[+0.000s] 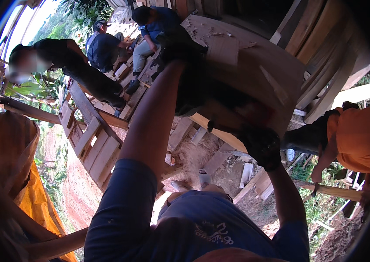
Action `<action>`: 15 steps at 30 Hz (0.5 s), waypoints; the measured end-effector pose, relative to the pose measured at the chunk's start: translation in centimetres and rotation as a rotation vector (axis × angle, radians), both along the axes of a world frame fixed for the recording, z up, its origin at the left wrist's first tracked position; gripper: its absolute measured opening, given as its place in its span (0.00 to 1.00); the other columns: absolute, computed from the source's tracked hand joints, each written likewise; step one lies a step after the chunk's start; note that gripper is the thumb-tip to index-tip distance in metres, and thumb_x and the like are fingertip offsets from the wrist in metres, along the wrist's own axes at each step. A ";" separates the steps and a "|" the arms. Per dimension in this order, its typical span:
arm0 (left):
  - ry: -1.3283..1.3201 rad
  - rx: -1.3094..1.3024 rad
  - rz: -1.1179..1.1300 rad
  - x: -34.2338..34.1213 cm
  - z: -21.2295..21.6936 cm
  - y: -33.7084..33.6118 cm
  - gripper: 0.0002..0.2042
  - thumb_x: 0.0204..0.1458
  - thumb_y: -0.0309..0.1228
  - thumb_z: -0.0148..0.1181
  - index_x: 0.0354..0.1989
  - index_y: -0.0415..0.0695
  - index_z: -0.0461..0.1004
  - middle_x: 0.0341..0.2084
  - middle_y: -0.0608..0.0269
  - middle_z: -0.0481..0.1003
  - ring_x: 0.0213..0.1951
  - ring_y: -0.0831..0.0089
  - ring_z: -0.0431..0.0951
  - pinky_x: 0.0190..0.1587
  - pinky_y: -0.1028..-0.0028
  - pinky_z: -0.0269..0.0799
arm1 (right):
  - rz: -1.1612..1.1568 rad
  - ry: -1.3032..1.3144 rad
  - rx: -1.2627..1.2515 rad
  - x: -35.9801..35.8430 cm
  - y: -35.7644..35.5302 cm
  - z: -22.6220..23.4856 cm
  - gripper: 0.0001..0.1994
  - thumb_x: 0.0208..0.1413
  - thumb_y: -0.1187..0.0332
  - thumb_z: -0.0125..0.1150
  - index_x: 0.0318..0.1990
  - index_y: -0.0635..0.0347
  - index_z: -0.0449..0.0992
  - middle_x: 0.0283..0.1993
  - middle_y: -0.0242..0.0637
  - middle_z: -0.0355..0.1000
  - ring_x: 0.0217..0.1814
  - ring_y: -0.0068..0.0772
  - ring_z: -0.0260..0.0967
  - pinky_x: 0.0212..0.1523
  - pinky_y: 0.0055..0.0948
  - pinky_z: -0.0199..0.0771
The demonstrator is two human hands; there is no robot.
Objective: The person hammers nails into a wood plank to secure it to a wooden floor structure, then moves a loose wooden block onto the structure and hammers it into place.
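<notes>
My left hand, in a dark glove, reaches up to the far left side of a wide wooden worktop. Its fingers merge with dark shadow, so whether it holds anything is unclear. Below it, a black, blurred patch stretches across the wood toward a dull red shape; I cannot make out what these are. At the worktop's near edge, my right hand, also dark-gloved, is closed around the handle of what looks like a hammer. The tool's small dark head points left. A short board lies on the worktop, right of my left hand.
Three people are at the upper left among planks. Another person in orange handles a timber piece at right. A slatted wooden frame stands left. Offcuts litter the ground. An orange tarp hangs lower left.
</notes>
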State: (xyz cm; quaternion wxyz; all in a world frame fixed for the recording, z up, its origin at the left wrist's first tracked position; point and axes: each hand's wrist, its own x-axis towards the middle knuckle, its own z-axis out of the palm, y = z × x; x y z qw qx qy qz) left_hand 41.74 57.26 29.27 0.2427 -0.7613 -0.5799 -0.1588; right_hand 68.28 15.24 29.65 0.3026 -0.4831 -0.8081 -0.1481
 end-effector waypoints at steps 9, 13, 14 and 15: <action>0.100 0.086 0.053 -0.7 -1.6 1.8 0.20 0.67 0.53 0.57 0.45 0.48 0.81 0.45 0.55 0.79 0.49 0.61 0.82 0.53 0.56 0.77 | -0.077 -0.055 -0.095 0.1 -0.2 0.1 0.17 0.59 0.57 0.78 0.52 0.49 0.87 0.49 0.32 0.86 0.42 0.38 0.83 0.42 0.41 0.82; 0.243 0.281 0.177 -1.2 -0.2 0.1 0.20 0.68 0.54 0.56 0.41 0.49 0.80 0.40 0.58 0.78 0.48 0.62 0.82 0.54 0.58 0.77 | -0.077 -0.052 -0.113 -0.1 -0.2 0.2 0.17 0.62 0.57 0.73 0.56 0.48 0.86 0.48 0.32 0.85 0.41 0.36 0.82 0.42 0.41 0.80; 0.276 0.332 0.209 -1.1 0.3 -0.9 0.19 0.69 0.54 0.55 0.41 0.50 0.79 0.39 0.59 0.77 0.48 0.63 0.81 0.55 0.59 0.76 | -0.085 -0.062 -0.122 0.0 -0.3 0.2 0.17 0.64 0.57 0.72 0.58 0.48 0.85 0.48 0.31 0.85 0.41 0.36 0.82 0.42 0.41 0.80; 0.315 0.383 0.246 -1.5 1.0 -2.2 0.19 0.70 0.54 0.55 0.40 0.50 0.78 0.38 0.60 0.76 0.48 0.63 0.81 0.56 0.60 0.75 | -0.094 -0.106 -0.146 -0.1 -0.4 0.3 0.17 0.64 0.57 0.71 0.57 0.48 0.85 0.48 0.31 0.85 0.41 0.36 0.82 0.42 0.41 0.80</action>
